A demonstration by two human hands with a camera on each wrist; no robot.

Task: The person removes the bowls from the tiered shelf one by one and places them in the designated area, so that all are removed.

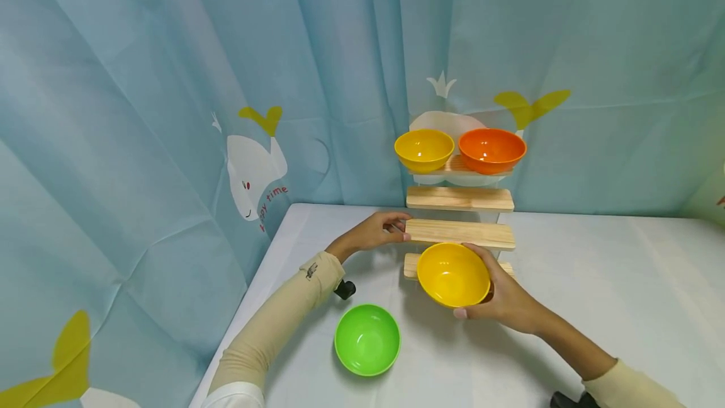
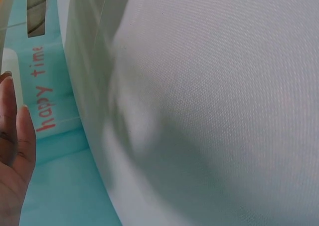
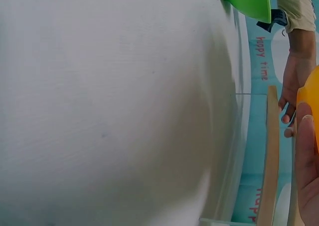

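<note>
While the fingers point(image 1: 481, 254) of the right hand point(image 1: 512, 302) grip a yellow bowl point(image 1: 452, 274) at its right side, thumb at the near rim and the others round the far edge, the left hand point(image 1: 369, 232) has its thumb and forefinger set about the left end of a wooden slat, pinching it. That slat point(image 1: 460, 233) is the second from the bottom of a four-step rack, whose slats stand on clear supports. The held bowl sits in front of the lowest slat point(image 1: 411, 266) and hides its middle; whether the two touch, I cannot tell. In the right wrist view only a slice of this bowl shows at the edge, beside the thumb. Above the left hand's slat comes a bare one point(image 1: 460, 198), and on the top slat point(image 1: 455, 165) a second yellow bowl point(image 1: 424, 150) and an orange bowl point(image 1: 491, 151) stand side by side, the orange on the right. A green bowl point(image 1: 367, 340) rests upright on the white-covered worktop point(image 1: 612, 282), left of the held bowl and nearer the person. Beige sleeves point(image 1: 283, 317) cover the forearms. Behind everything hangs a blue curtain point(image 1: 340, 80) printed with white whales and "happy time" lettering.
</note>
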